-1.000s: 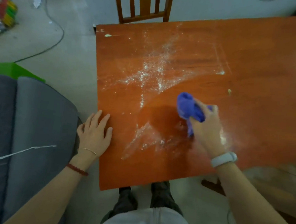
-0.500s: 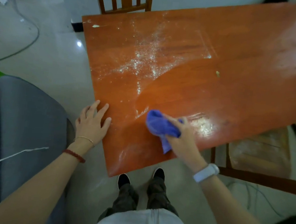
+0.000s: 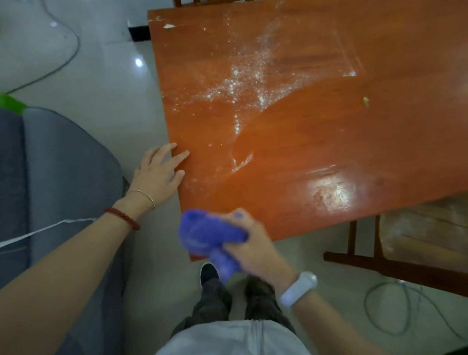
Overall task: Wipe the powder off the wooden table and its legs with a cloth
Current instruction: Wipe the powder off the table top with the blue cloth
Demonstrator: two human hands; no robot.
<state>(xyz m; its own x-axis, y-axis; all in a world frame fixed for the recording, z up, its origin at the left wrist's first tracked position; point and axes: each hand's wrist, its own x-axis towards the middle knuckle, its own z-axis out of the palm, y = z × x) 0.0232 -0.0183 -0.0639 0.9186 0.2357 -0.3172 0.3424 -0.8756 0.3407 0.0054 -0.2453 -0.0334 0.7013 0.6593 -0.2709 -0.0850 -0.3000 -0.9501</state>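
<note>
Right hand [image 3: 252, 245] fingers clamped on a bunched blue cloth [image 3: 207, 235] at the near corner of the wooden counter [image 3: 331, 135], cloth partly past the edge. Left hand [image 3: 160, 170] fingers spread flat, resting on the counter's side edge. White powder [image 3: 244, 89] lies well beyond both hands, mid-counter, unwiped.

Risks: swiping off the corner likely drops powder onto the floor and the shoes [image 3: 209, 272] below; the bunched cloth may smear rather than lift.

Hard to see: cloth is motion-blurred, table legs hidden under the top, far right of counter washed out by glare.
</note>
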